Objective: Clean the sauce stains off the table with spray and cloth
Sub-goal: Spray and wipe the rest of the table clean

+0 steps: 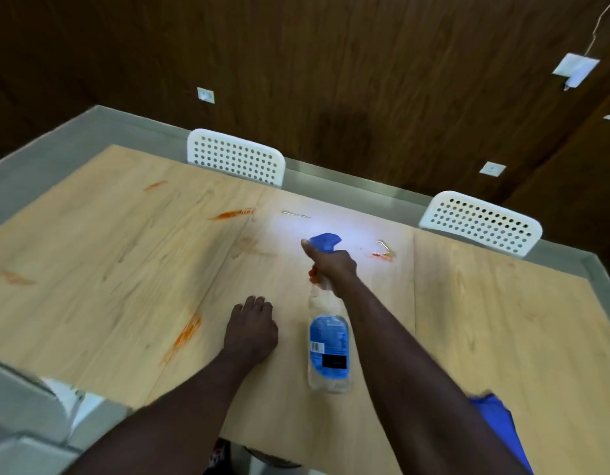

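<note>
Gripping the spray bottle [327, 341] round its neck, the right hand [332, 265] has its fingers curled tight below the blue trigger head and the thumb laid up along the head's left side; the right arm is stretched long and nearly straight across the table [485, 320]; the bottle is tipped, nozzle pointing away, clear body and blue label trailing back toward the near edge, and whether its base touches the wood I cannot tell; just left of the bottle's label the left hand [250, 329] lies palm down on the tabletop, fingers together and only lightly bent, holding nothing, its forearm running in from the near edge; now the mess: a long orange smear [183, 335] sits left of the bottle, beyond the left hand; a bright streak [233, 214] lies farther off to the bottle's left, past the nozzle; a small red stain [382, 253] sits just right of the trigger head; a faint smudge [17, 277] lies well away to the left; the blue cloth [499, 430] is right of the bottle's base at the near edge, partly hidden under the right forearm; beyond the bottle, at the far side, stand one white perforated chair [236, 156] to its left and a second chair [481, 221] to its right.
</note>
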